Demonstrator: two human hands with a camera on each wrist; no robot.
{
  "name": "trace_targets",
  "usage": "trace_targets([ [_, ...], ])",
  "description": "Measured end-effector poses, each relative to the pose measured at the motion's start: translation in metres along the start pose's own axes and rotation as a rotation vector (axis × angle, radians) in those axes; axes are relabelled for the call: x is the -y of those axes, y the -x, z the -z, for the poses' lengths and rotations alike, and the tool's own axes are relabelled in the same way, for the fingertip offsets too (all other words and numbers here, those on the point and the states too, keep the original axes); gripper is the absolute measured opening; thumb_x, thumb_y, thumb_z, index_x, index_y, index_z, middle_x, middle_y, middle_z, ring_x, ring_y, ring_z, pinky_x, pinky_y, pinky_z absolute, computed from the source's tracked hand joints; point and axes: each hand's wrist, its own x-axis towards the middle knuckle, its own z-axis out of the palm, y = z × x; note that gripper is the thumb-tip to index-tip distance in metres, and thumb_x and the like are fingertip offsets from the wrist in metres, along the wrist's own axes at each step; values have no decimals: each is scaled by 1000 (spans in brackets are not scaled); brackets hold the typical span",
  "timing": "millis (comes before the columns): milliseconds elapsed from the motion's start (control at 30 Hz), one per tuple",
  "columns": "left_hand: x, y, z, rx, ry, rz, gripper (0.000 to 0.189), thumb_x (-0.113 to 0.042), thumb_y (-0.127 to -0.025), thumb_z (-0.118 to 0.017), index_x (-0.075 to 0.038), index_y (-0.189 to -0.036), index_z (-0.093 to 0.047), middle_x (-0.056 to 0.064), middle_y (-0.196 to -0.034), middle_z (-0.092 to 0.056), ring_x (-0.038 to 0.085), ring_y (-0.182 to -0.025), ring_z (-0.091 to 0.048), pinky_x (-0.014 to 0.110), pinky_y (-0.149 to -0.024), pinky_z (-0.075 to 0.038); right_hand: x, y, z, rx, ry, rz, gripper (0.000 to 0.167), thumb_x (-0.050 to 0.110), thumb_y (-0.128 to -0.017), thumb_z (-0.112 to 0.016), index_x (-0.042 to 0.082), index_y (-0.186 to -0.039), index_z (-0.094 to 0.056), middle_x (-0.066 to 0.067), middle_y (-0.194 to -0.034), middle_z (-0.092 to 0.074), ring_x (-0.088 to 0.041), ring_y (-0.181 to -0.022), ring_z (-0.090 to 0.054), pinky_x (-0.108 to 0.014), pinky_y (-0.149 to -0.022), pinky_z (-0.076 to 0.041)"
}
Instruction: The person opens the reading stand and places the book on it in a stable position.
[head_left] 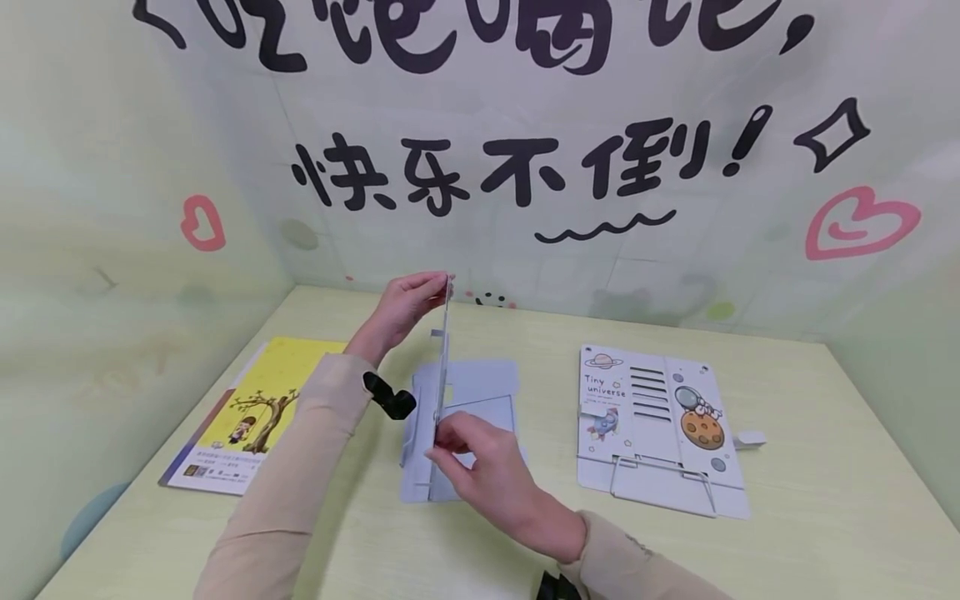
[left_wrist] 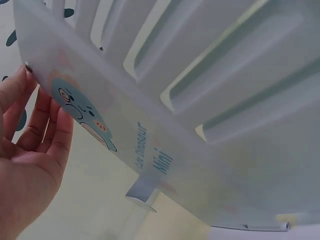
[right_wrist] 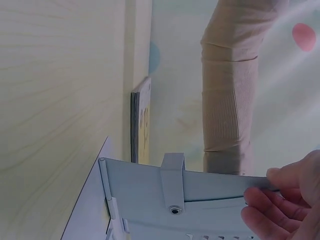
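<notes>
A pale metal book stand [head_left: 480,379] lies on the table with its base flat and its hinged panel [head_left: 442,375] standing up, seen nearly edge-on. My left hand [head_left: 401,308] pinches the panel's upper far corner. In the left wrist view the panel's face shows a blue dinosaur [left_wrist: 80,112], "Mini" lettering and long slots. Nearer to me, my right hand [head_left: 498,479] pinches the panel's near edge between thumb and fingers. A bent page clip [right_wrist: 173,182] juts from that edge in the right wrist view.
A second book stand [head_left: 663,417], printed "Tiny universe", lies folded on the right with a wire leg at its front. On the left a yellow-covered book [head_left: 288,362] lies partly under my left forearm. A lettered wall sheet [head_left: 480,258] rises behind the table [head_left: 810,417].
</notes>
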Motion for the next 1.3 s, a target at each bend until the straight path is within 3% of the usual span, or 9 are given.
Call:
trace_targets([
  [133, -3, 4, -2, 6, -84, -3, 22, -12, -97, -51, -5, -111, -66, 8, -108, -66, 16, -99, -60, 34, -98, -42, 0, -2, -3, -11, 14, 4, 16, -5, -80, -68, 4, -85, -55, -4, -77, -62, -11, -74, -63, -13, -69, -50],
  [233, -7, 11, -5, 21, -239, -16, 36, -16, -98, -49, 6, -126, -54, 18, -124, -57, 22, -110, -56, 38, -102, -39, 0, -3, -4, -22, 22, -2, 17, -5, -79, -68, 4, -83, -55, -4, -76, -62, -10, -73, -63, -13, -69, -50],
  [400, -17, 30, -10, 18, -477, -38, 43, -23, -99, -49, 2, -134, -48, 19, -133, -50, 28, -120, -49, 39, -101, -39, 0, -4, -6, -32, 36, -3, 18, -6, -78, -68, 4, -82, -54, -3, -75, -61, -10, -71, -62, -13, -68, -50],
  [533, -27, 56, -14, -18, -553, -66, 40, -22, -98, -50, 4, -128, -52, 20, -124, -56, 30, -111, -55, 39, -95, -44, 0, -6, -10, -35, 55, 14, 19, -6, -77, -69, 4, -83, -54, -3, -75, -61, -9, -70, -62, -12, -68, -49],
  [700, -41, 102, -23, -50, -668, -79, 39, -26, -95, -56, 1, -123, -57, 16, -115, -61, 27, -101, -59, 38, -90, -48, 1, -7, -11, -37, 59, 20, 21, -9, -77, -68, 4, -83, -53, -3, -75, -61, -8, -70, -62, -12, -68, -49],
  [833, -47, 137, -31, -41, -693, -124, 41, -18, -91, -62, 3, -125, -54, 17, -118, -58, 29, -105, -58, 39, -91, -48, 1, -8, -11, -30, 65, 14, 21, -8, -77, -68, 4, -83, -53, -3, -75, -61, -8, -70, -62, -11, -69, -49],
  [967, -44, 159, -37, -22, -737, -194, 49, -10, -83, -71, 4, -126, -52, 16, -118, -55, 30, -103, -58, 39, -90, -49, 2, -8, -10, -28, 77, 2, 21, -7, -76, -70, 4, -84, -53, -3, -75, -61, -9, -70, -62, -12, -69, -49],
  [1300, -34, 172, -47, 25, -757, -330, 53, 2, -72, -77, 8, -120, -55, 15, -114, -55, 25, -99, -57, 35, -87, -50, 1, -8, -10, -18, 69, 3, 21, -5, -78, -69, 4, -92, -56, -4, -82, -65, -9, -71, -64, -11, -69, -49],
])
